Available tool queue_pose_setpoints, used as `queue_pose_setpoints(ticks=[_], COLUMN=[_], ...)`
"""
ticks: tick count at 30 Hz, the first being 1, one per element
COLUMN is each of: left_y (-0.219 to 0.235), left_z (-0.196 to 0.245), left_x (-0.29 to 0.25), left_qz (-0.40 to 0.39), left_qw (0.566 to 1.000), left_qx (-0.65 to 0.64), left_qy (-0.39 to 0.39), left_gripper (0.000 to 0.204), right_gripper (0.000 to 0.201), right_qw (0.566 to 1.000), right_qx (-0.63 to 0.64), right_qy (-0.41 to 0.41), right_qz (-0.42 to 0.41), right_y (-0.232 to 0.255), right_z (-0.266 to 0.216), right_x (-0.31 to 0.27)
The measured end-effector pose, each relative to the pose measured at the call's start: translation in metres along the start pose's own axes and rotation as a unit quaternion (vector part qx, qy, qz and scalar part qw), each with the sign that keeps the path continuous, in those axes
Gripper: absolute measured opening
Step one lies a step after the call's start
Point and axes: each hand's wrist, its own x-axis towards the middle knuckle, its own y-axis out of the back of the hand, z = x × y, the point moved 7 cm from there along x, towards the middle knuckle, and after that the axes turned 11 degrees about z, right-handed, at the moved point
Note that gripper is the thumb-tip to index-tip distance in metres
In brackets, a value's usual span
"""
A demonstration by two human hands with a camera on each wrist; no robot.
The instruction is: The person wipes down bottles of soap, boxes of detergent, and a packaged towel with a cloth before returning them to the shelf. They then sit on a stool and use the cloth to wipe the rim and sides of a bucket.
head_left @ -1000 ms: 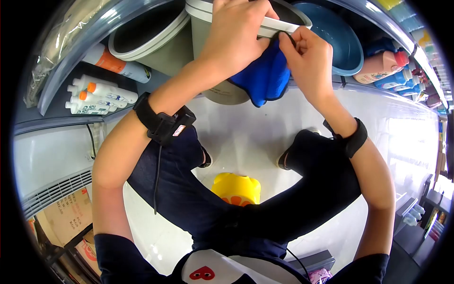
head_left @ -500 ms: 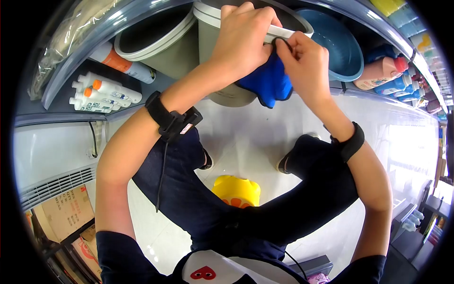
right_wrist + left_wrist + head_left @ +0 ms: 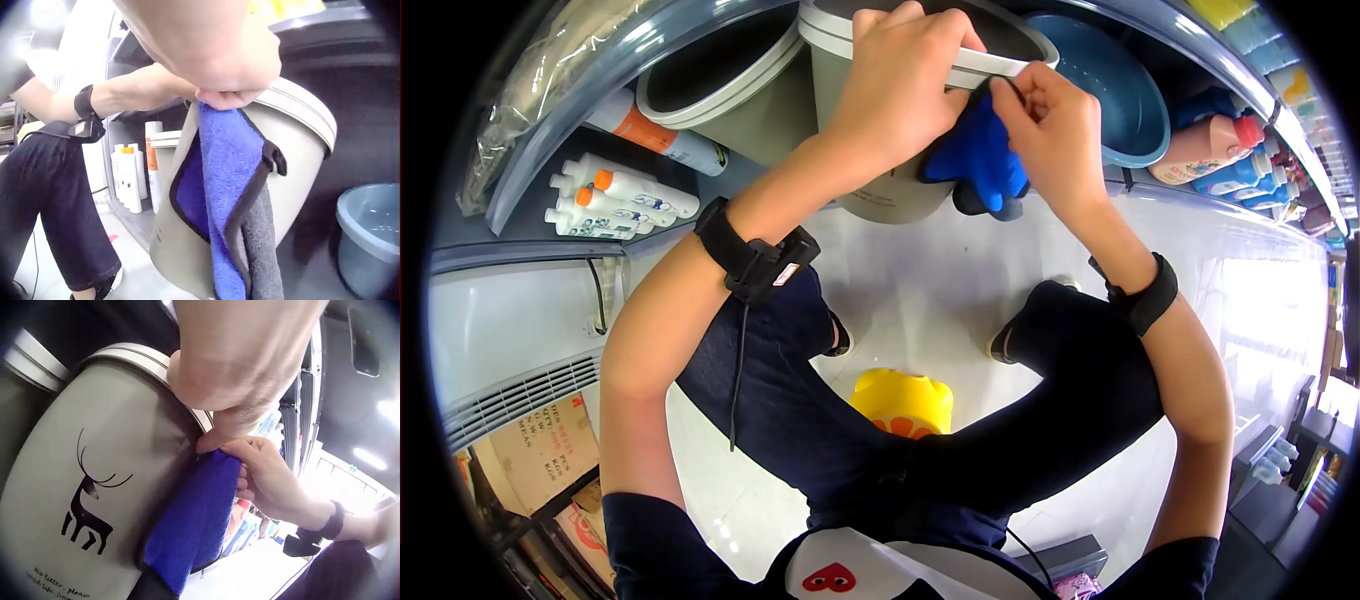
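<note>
My left hand grips the white rim of a grey trash bin, fingers over the edge and thumb outside. The bin leans out, tilted, with a black deer printed on its side. My right hand pinches the top corner of a blue microfiber cloth close beside the left thumb. That cloth hangs down in folds against the bin's outer wall; its edging is black and a grey side shows low down in the right wrist view. The bin's inside is mostly hidden behind the left hand.
A second grey bin stands to the left, by white bottles and an orange-and-blue can. To the right are a blue basin and a pink bottle. A yellow stool sits between the legs.
The cloth's lower end has swung to the right, and its dark grey side now shows at the bottom. Both hands stay at the rim with only slight shifts.
</note>
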Motion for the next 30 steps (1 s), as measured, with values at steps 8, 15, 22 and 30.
queue_pose_setpoints(ticks=[8, 15, 22, 30], left_y=[-0.001, -0.003, -0.002, 0.000], left_z=[-0.005, -0.001, -0.012, -0.005], left_x=[0.005, 0.006, 0.002, 0.001], left_qz=[0.019, 0.002, -0.018, -0.007], left_qw=[1.000, 1.000, 0.998, 0.999], left_qx=[-0.013, -0.015, 0.053, 0.032], left_qy=[0.015, -0.008, 0.002, -0.009], left_gripper=[0.027, 0.027, 0.028, 0.029], right_gripper=[0.024, 0.024, 0.027, 0.019], right_qw=[0.999, 1.000, 0.993, 0.998], right_qx=[-0.016, -0.016, -0.048, -0.056], right_qy=[-0.025, 0.023, -0.090, 0.027], right_qz=[0.025, 0.010, 0.052, 0.007], right_y=[0.001, -0.007, 0.018, 0.000], right_z=[0.014, -0.007, 0.042, -0.003], right_x=[0.008, 0.001, 0.012, 0.004])
